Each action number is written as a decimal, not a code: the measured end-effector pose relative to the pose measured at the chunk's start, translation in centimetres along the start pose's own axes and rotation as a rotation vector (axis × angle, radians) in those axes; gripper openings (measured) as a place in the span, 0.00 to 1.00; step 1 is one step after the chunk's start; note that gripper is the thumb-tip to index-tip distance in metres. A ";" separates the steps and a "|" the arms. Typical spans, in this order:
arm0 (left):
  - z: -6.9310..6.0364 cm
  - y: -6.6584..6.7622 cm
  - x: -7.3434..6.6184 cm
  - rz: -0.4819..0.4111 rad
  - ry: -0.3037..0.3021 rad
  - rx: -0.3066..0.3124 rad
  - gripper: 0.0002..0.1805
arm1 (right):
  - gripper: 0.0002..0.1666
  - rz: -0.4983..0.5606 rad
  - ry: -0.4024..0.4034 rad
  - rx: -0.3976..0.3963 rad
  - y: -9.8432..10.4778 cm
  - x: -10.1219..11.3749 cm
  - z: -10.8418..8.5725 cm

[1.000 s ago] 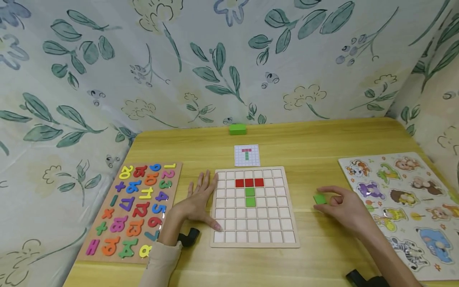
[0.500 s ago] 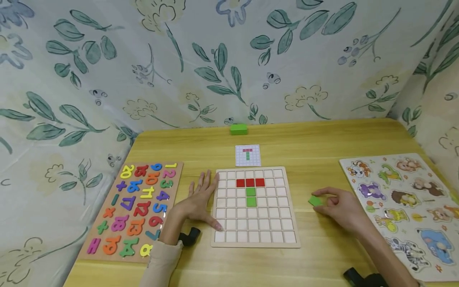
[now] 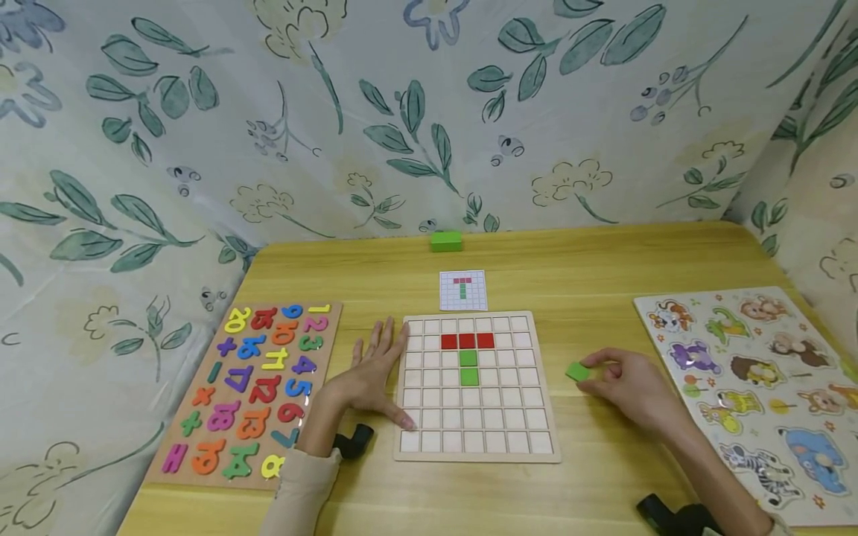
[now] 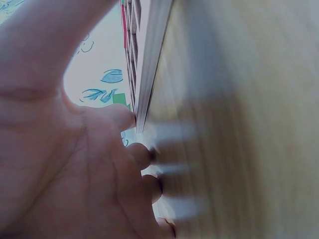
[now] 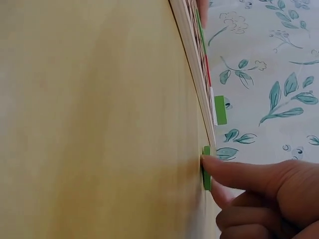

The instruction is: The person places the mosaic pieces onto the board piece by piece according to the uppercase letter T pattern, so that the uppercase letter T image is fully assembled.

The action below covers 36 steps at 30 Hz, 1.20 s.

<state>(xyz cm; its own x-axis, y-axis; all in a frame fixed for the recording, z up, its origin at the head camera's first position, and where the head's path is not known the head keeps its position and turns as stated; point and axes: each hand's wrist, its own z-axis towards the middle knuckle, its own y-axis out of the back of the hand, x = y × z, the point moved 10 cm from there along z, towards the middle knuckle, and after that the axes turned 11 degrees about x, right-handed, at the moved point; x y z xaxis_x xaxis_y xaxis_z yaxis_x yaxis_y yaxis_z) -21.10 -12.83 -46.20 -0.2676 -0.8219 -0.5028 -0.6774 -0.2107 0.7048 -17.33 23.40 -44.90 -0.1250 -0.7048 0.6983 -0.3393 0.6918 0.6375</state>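
A wooden grid board (image 3: pixel 440 419) lies in the middle of the table, with three red tiles (image 3: pixel 467 341) in a row and two green tiles (image 3: pixel 468 368) in a column beneath the middle one. My left hand (image 3: pixel 369 378) rests along the board's left edge, fingers spread, thumb on its lower left part. To the right of the board, my right hand (image 3: pixel 630 383) pinches a loose green tile (image 3: pixel 578 371) between thumb and index finger. In the right wrist view that green tile (image 5: pixel 207 169) stands out edge-on, close to the tabletop.
Behind the board lies a small pattern card (image 3: pixel 463 290) with a printed T. Farther back, a green block (image 3: pixel 446 241) stands near the table's rear edge. A number puzzle board (image 3: pixel 251 387) is at left, an animal puzzle board (image 3: pixel 757 394) at right.
My right hand has shifted a little left with the green tile, toward the board, and the tile has turned between the fingers. My left hand has stayed in place.
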 end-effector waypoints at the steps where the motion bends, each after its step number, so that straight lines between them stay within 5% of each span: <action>1: 0.0 0.0 0.0 -0.001 0.001 0.000 0.85 | 0.24 0.004 0.006 0.011 -0.1 0.3 0.2; 7: 0.0 0.0 0.0 -0.003 0.003 0.001 0.85 | 0.20 0.074 0.106 0.083 -1.8 4.0 1.0; 19: 0.0 -0.1 0.0 0.005 0.003 0.006 0.85 | 0.14 0.095 0.265 0.257 -9.0 11.8 2.3; 29: 0.0 0.0 -0.1 0.007 0.003 0.006 0.85 | 0.13 0.030 0.217 0.256 -10.6 12.3 2.6; 36: 0.0 0.1 0.0 0.011 0.005 0.004 0.85 | 0.14 0.024 0.264 0.250 -10.5 12.6 2.5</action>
<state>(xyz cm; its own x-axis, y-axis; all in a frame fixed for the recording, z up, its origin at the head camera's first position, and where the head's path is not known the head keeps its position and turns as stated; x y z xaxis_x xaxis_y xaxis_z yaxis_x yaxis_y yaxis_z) -21.16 -12.85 -46.13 -0.2710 -0.8270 -0.4926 -0.6774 -0.1998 0.7080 -17.65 6.93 -43.60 0.0989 -0.6015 0.7927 -0.5606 0.6245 0.5438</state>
